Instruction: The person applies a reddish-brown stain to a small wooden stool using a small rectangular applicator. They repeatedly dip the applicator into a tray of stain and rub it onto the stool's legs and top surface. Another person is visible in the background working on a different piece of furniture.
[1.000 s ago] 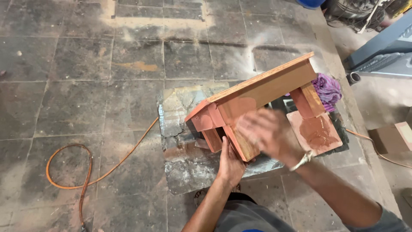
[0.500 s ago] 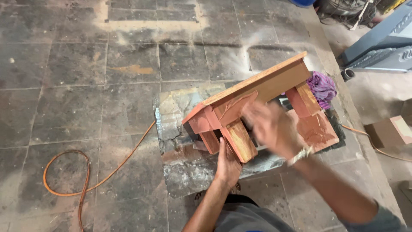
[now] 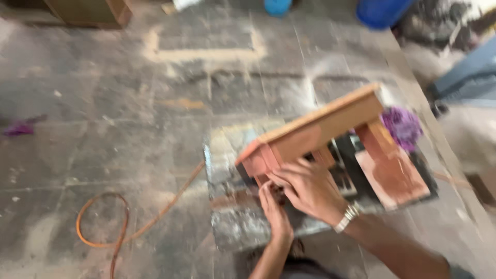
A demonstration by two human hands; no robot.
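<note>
We are noting the orange hose (image 3: 124,227) lying well left of the hands. The left hand (image 3: 275,212) is now gripping the wooden stool's (image 3: 330,134) near leg lower down; the right hand (image 3: 310,188), fingers spread, has shifted leftward across it. The stool, reddish-stained and blurred, is lying tipped directly above both hands.
</note>
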